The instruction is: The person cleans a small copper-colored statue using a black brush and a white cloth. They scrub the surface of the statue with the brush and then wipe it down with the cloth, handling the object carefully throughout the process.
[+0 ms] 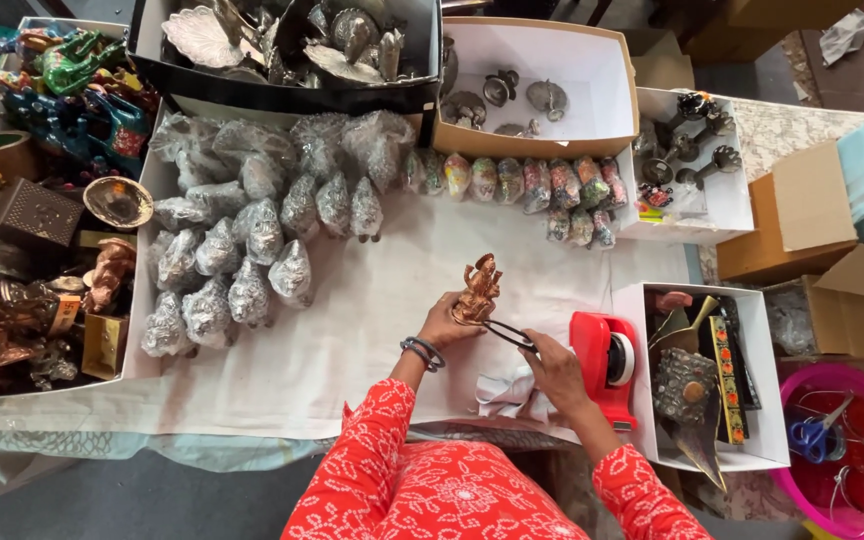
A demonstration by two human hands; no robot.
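- Gripping a small copper-coloured figurine (479,288) at its base, my left hand (447,322) is keeping it upright on the white cloth (352,330), fingers closed around it.
- My right hand (555,368) is pinching the end of a thin dark band (508,333) that is stretching across to the figurine's base; those fingers are closed on it.
- Grey bangles (423,352) are sitting on my left wrist.
- Crumpled white wrapping (508,395) is lying just under my right hand.
- A red tape dispenser (606,362) is standing just beside that hand, on its right.
- Plastic-wrapped silver figures (252,240) are crowding the cloth to my left, well apart from the figurine.
- Small colourful wrapped pieces (522,182) are lining up beyond it, against a white box (592,60).
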